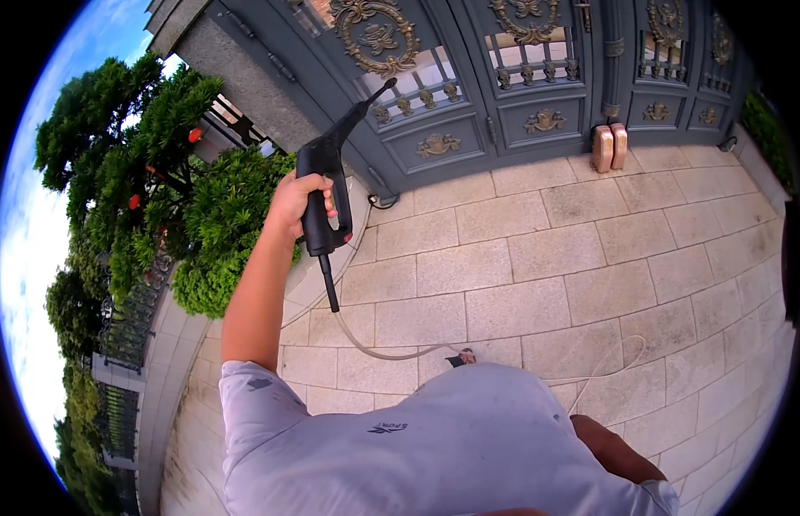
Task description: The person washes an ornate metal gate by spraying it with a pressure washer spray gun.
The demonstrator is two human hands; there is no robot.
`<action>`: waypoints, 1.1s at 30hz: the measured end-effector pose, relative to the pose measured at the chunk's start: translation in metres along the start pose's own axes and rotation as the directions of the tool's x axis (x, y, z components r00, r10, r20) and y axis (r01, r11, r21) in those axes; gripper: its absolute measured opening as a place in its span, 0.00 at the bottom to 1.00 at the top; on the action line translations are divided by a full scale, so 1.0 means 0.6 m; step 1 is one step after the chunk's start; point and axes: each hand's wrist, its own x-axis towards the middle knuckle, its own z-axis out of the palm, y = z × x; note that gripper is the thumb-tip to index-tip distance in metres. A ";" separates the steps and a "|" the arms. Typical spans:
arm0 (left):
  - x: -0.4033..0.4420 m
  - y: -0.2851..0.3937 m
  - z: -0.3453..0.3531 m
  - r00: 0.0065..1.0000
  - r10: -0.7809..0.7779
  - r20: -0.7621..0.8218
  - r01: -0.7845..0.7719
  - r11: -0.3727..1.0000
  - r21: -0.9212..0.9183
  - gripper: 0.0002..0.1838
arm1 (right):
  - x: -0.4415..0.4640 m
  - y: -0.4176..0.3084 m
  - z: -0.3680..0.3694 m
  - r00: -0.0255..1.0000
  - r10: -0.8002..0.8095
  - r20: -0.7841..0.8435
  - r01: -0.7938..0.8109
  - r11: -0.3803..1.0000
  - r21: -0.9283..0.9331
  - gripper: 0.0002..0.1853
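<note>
My left hand (pixel 298 202) is wrapped around the grip of a black pressure washer gun (pixel 318 168), held out at arm's length. Its nozzle tip points up and to the right, towards the dark grey metal gate (pixel 443 95) with gold ornaments. From the bottom end of the gun, a thin pale hose (pixel 374 351) hangs down and curves right towards my foot. I see no water leaving the nozzle. Only part of my right arm shows at the lower right; my right hand is out of view.
Large pale stone tiles (pixel 495 224) pave the ground, with a loop of hose (pixel 624 365) lying at the right. Two copper-coloured wheel-like parts (pixel 609 148) sit at the gate's foot. Green bushes (pixel 219 215) stand left beside a curved kerb. A black fitting (pixel 383 202) lies near the gatepost.
</note>
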 end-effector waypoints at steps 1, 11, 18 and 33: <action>0.000 0.001 0.002 1.000 -0.002 0.000 0.002 1.000 -0.001 0.09 | 0.000 -0.008 -0.002 0.999 0.034 0.009 -0.034 0.999 -0.004 0.24; 0.006 -0.012 0.008 0.998 0.030 -0.056 -0.028 0.999 0.045 0.07 | 0.013 0.095 0.045 0.981 0.078 0.180 -0.043 0.981 -0.190 0.26; 0.013 -0.027 -0.001 0.999 0.005 -0.039 -0.003 1.000 0.029 0.08 | 0.002 0.092 0.049 0.981 0.125 0.151 -0.101 0.983 -0.152 0.26; 0.013 -0.056 0.008 0.997 0.046 -0.070 -0.044 0.999 0.022 0.10 | 0.010 0.102 0.057 0.987 0.062 0.148 -0.036 0.984 -0.172 0.26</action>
